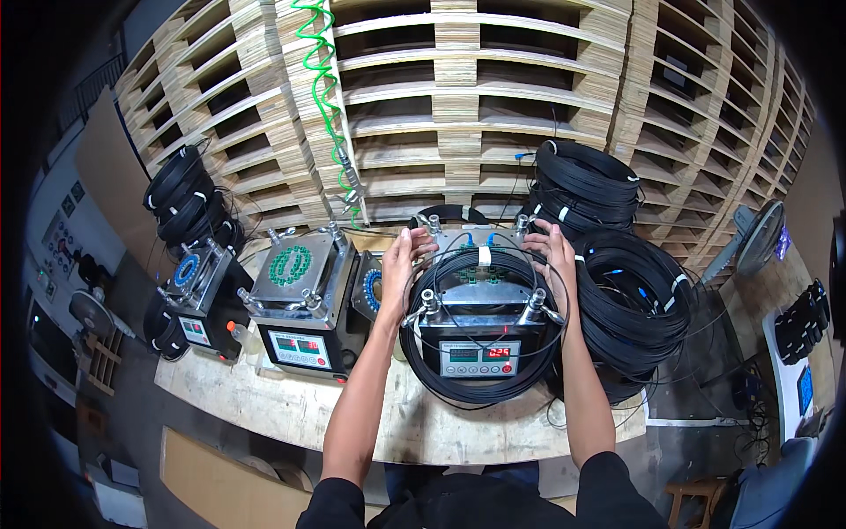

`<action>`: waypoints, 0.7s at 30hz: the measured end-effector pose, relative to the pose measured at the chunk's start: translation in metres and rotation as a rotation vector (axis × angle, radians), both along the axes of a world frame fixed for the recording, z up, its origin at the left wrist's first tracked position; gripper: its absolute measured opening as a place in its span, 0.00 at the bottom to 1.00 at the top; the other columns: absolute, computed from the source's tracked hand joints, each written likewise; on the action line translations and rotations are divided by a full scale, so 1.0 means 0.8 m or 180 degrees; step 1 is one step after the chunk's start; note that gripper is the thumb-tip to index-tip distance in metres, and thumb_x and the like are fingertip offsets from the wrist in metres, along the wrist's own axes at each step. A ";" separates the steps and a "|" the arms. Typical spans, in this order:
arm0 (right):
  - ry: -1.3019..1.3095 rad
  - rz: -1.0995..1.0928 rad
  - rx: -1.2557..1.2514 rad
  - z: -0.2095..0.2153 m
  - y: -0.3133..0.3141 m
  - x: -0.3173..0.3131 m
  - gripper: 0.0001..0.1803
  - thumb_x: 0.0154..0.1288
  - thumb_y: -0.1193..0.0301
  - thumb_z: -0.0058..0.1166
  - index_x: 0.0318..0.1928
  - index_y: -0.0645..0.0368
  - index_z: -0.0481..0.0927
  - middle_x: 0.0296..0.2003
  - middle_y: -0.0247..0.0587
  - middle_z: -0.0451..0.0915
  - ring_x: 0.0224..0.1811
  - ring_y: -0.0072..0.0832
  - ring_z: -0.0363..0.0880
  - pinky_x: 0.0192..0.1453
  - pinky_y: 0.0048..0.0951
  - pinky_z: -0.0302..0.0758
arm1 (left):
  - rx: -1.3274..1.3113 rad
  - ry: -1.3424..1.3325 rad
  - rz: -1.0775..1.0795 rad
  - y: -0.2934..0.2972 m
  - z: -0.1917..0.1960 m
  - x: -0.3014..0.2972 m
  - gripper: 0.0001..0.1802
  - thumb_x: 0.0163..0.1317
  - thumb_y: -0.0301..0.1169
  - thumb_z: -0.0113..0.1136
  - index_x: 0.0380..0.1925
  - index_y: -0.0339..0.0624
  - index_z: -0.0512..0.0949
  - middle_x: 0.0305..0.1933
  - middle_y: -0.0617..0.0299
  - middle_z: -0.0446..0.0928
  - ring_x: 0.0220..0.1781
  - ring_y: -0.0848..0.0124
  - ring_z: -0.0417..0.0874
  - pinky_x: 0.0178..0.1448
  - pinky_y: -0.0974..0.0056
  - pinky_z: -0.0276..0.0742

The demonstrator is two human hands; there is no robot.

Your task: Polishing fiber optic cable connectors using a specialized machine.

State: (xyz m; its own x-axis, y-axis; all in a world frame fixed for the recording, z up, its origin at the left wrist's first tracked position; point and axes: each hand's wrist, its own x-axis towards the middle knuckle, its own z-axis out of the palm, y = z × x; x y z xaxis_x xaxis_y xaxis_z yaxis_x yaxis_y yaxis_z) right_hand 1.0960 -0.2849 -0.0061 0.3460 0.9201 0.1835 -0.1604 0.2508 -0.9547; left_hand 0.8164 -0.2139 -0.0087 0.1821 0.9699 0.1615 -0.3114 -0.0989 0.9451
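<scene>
My left hand (pixel 409 264) is beside the far left corner post of a black bench machine (pixel 529 339), its fingers apart and slightly curved. On the opposite side my right hand (pixel 557 260) is by the far right post (pixel 523 224), fingers likewise spread. Neither hand visibly holds anything. Between them lies a square metal plate (pixel 458 295) with a ring of green holders, partly covered. A black cable coil (pixel 423 377), bound with a white tie (pixel 485 257), leans over the machine's front. Two blue connectors (pixel 469 239) stand at the plate's far part. Red digits glow on the display.
Left stand a second machine (pixel 295 286) with green holders and a smaller one (pixel 189 286) with blue ones. Black cable coils (pixel 630 309) are piled right, more (pixel 181 198) far left. A green spiral hose (pixel 326 88) hangs before stacked wooden pallets (pixel 520 57). An orange-capped bottle (pixel 242 335) stands between machines.
</scene>
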 end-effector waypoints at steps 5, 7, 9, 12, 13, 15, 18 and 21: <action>-0.0078 -0.0123 0.0081 -0.002 -0.002 0.000 0.34 0.80 0.43 0.38 0.61 0.62 0.76 0.42 0.37 0.83 0.45 0.24 0.84 0.43 0.25 0.72 | -0.0010 -0.0034 -0.0020 0.000 0.000 0.001 0.30 0.80 0.53 0.44 0.58 0.36 0.77 0.51 0.56 0.82 0.52 0.69 0.85 0.51 0.65 0.80; -0.0047 -0.0123 0.0152 -0.005 0.001 0.002 0.34 0.80 0.44 0.38 0.59 0.63 0.78 0.41 0.38 0.83 0.44 0.24 0.84 0.43 0.25 0.73 | -0.0016 -0.0036 -0.0031 0.000 0.000 0.001 0.30 0.79 0.53 0.44 0.58 0.36 0.77 0.51 0.56 0.82 0.52 0.69 0.85 0.51 0.64 0.80; -0.0008 -0.0117 0.0228 -0.007 0.003 0.003 0.34 0.81 0.44 0.38 0.57 0.64 0.79 0.41 0.38 0.83 0.44 0.25 0.84 0.43 0.24 0.73 | -0.0032 -0.0011 -0.0057 -0.001 0.001 0.001 0.30 0.79 0.54 0.44 0.57 0.37 0.77 0.49 0.57 0.83 0.52 0.71 0.85 0.51 0.65 0.80; -0.0045 -0.0095 0.0233 -0.012 0.005 0.007 0.34 0.81 0.44 0.38 0.53 0.65 0.81 0.40 0.37 0.83 0.43 0.24 0.84 0.44 0.24 0.75 | -0.0131 0.0049 -0.0134 -0.003 0.003 -0.002 0.30 0.79 0.54 0.45 0.59 0.37 0.77 0.51 0.58 0.84 0.53 0.72 0.84 0.54 0.68 0.78; -0.0056 -0.0003 0.0215 -0.014 0.005 0.009 0.33 0.80 0.44 0.40 0.53 0.64 0.82 0.41 0.38 0.83 0.44 0.24 0.83 0.46 0.25 0.74 | -0.0132 0.0050 -0.0136 -0.003 0.003 -0.001 0.30 0.79 0.54 0.45 0.59 0.37 0.77 0.51 0.58 0.84 0.53 0.72 0.84 0.54 0.68 0.78; -0.0068 0.0100 0.0198 -0.017 0.006 0.011 0.32 0.79 0.44 0.42 0.52 0.63 0.82 0.42 0.38 0.84 0.46 0.24 0.83 0.47 0.26 0.74 | -0.0128 0.0027 -0.0151 -0.003 0.003 -0.002 0.29 0.79 0.53 0.46 0.58 0.37 0.78 0.50 0.59 0.85 0.52 0.73 0.84 0.54 0.69 0.78; -0.0367 0.0100 0.0262 -0.021 0.007 0.013 0.29 0.79 0.47 0.46 0.51 0.61 0.84 0.43 0.38 0.84 0.46 0.22 0.82 0.44 0.23 0.73 | -0.0046 -0.0015 -0.0104 -0.003 0.003 0.003 0.26 0.79 0.50 0.47 0.56 0.38 0.79 0.47 0.59 0.85 0.50 0.73 0.84 0.51 0.66 0.79; -0.0609 0.0033 0.0298 -0.018 0.007 0.007 0.26 0.78 0.49 0.49 0.54 0.60 0.83 0.44 0.38 0.85 0.46 0.21 0.82 0.42 0.22 0.73 | 0.0139 0.0120 -0.0066 -0.001 0.001 0.002 0.24 0.79 0.47 0.49 0.57 0.38 0.79 0.49 0.58 0.85 0.51 0.73 0.84 0.52 0.65 0.79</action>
